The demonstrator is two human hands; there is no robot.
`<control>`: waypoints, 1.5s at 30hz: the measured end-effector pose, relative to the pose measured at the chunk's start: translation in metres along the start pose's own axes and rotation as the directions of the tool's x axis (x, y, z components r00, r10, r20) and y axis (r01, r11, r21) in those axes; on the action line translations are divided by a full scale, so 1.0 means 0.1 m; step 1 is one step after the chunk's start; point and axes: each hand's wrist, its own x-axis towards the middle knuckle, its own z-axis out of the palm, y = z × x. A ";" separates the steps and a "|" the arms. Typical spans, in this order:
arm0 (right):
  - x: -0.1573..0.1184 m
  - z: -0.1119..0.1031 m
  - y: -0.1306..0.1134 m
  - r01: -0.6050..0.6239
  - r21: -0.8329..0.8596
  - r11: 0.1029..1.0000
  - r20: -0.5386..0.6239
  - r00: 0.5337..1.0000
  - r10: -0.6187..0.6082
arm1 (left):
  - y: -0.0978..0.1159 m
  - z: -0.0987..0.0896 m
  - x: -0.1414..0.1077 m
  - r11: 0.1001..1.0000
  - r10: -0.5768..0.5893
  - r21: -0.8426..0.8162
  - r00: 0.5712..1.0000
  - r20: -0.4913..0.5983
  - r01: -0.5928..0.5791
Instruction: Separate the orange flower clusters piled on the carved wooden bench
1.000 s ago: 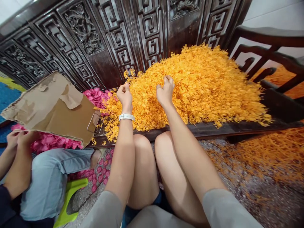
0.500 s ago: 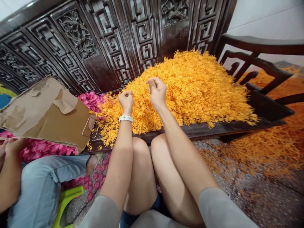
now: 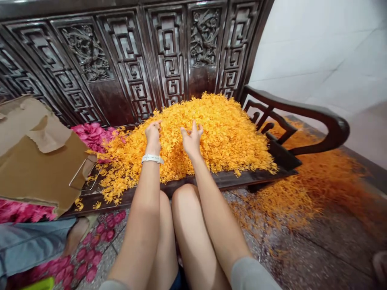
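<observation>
A large heap of small yellow-orange artificial flowers (image 3: 223, 133) lies on the dark wooden bench seat (image 3: 229, 179). Over the left part of this heap is my left hand (image 3: 153, 136), its fingers curled together; whatever they pinch blends into the flowers behind. A white watch band (image 3: 152, 158) circles that wrist. My right hand (image 3: 192, 140) is a short way to the right, thumb and fingers spread apart, with nothing visible in it. Both hands are in front of the heap's face, close to the blossoms.
A torn cardboard piece (image 3: 45, 161) and a bent metal wire frame (image 3: 84, 175) are at left, beside pink flowers (image 3: 90, 137). A co-worker's jeans leg (image 3: 33, 241) shows lower left. The bench armrest (image 3: 302, 117) bounds the right. Orange strands (image 3: 290, 205) litter the floor.
The view has swung to the right, so the bench shifts left in it. My right hand has gone from closed to spread fingers and has come down nearer the left hand's level.
</observation>
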 end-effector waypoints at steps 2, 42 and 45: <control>0.01 0.05 0.13 -0.129 0.121 0.984 -0.065 0.988 0.138 | 0.04 0.01 -0.08 1.000 -0.021 0.005 0.989 0.144 0.021; -0.19 0.07 -0.16 -0.476 0.725 0.498 0.627 0.755 -0.193 | 0.01 0.02 -0.04 0.966 0.190 0.182 0.982 -0.019 -0.184; -0.21 0.08 -0.15 -0.461 0.709 0.534 0.634 0.748 -0.196 | 0.03 0.02 -0.01 0.962 0.219 0.178 0.975 -0.041 -0.209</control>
